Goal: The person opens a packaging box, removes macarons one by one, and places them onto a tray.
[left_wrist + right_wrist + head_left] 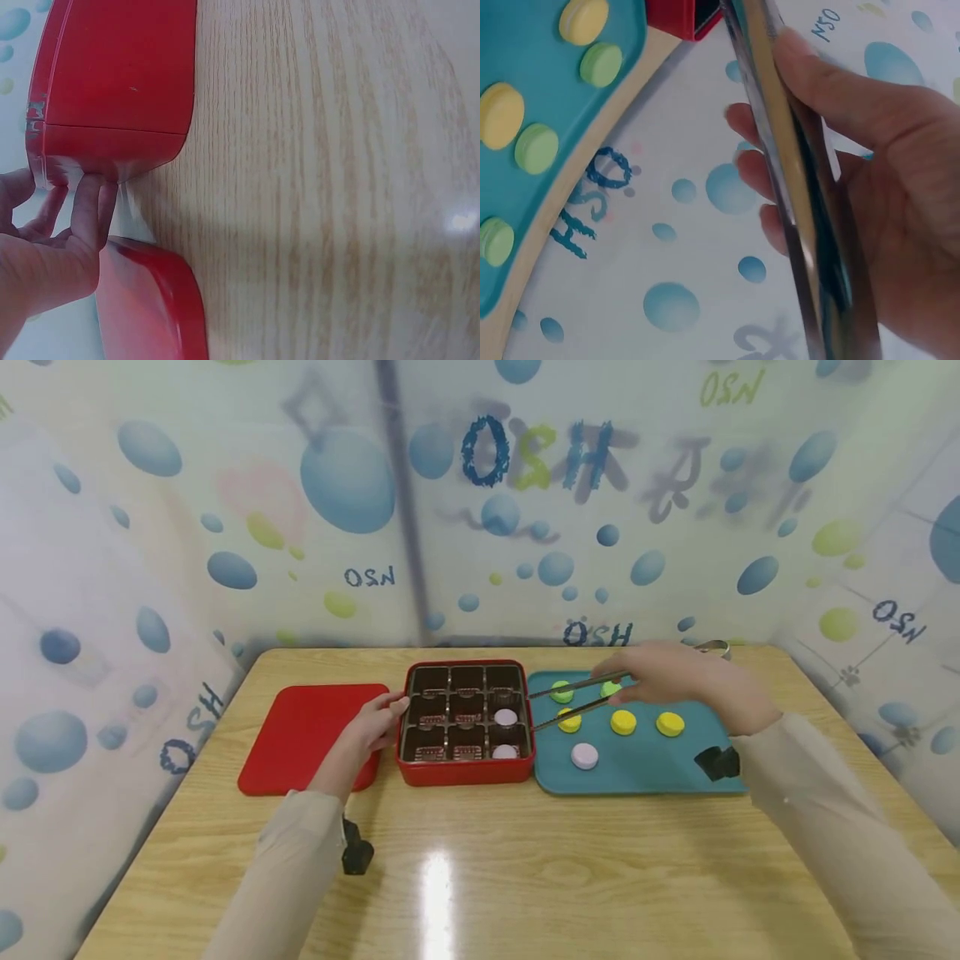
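A red box (463, 772) with a dark compartment insert sits at the table's middle. Two lilac macarons (506, 718) lie in its right column, in the middle and front compartments. My left hand (375, 723) holds the box's left side, thumb at the rim, bent fingers against the wall in the left wrist view. My right hand (667, 675) grips metal tongs (780, 127), their arms spread with nothing between the tips, which reach the box's right rim. Beneath them, a teal tray (645, 772) carries green, yellow (623, 722) and lilac macarons (585, 756). My right hand partly covers the tray's back.
A red lid (300, 735) lies flat on the wooden table (480, 852), left of the box. Behind the table stands a patterned wall covering (480, 552) with blue and green dots. The tray stands right beside the box.
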